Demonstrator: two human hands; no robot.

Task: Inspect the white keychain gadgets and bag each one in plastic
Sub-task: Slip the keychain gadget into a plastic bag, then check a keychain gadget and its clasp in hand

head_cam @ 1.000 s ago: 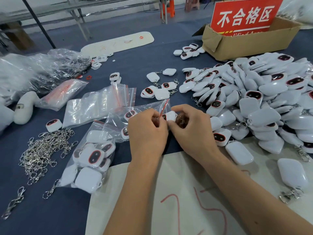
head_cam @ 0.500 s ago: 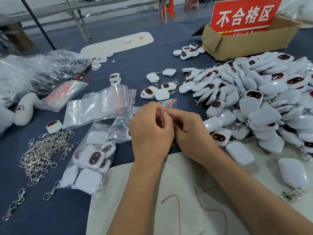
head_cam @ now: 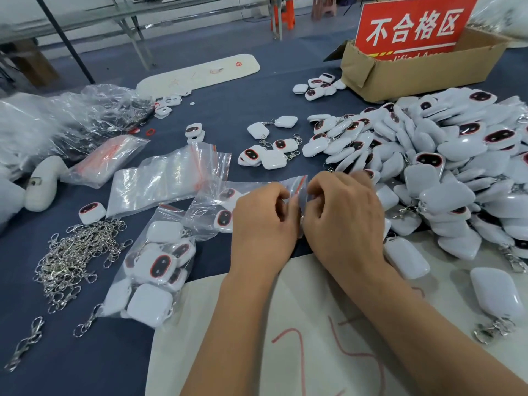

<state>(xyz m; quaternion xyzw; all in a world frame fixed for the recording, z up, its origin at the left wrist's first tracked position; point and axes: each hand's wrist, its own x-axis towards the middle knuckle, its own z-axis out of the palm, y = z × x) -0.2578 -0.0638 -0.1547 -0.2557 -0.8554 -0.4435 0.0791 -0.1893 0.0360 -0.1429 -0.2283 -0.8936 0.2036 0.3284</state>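
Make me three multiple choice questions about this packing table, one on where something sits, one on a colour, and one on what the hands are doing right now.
1. Where does the loose pile of metal clasps lie?
A. inside the cardboard box
B. on the blue cloth, at the person's left
C. on top of the big gadget heap

2. What colour is the sign standing in the cardboard box?
A. red with white characters
B. green
C. yellow

3. What are the left hand and right hand doing?
A. resting flat on the table
B. both pinching a small clear bag between them
C. lifting the box

Answers: 1 B, the clasps spread over the cloth beside the bagged gadgets. 2 A, white characters on red. 3 B, curled fingers of both hands meet at the bag's red-striped top.
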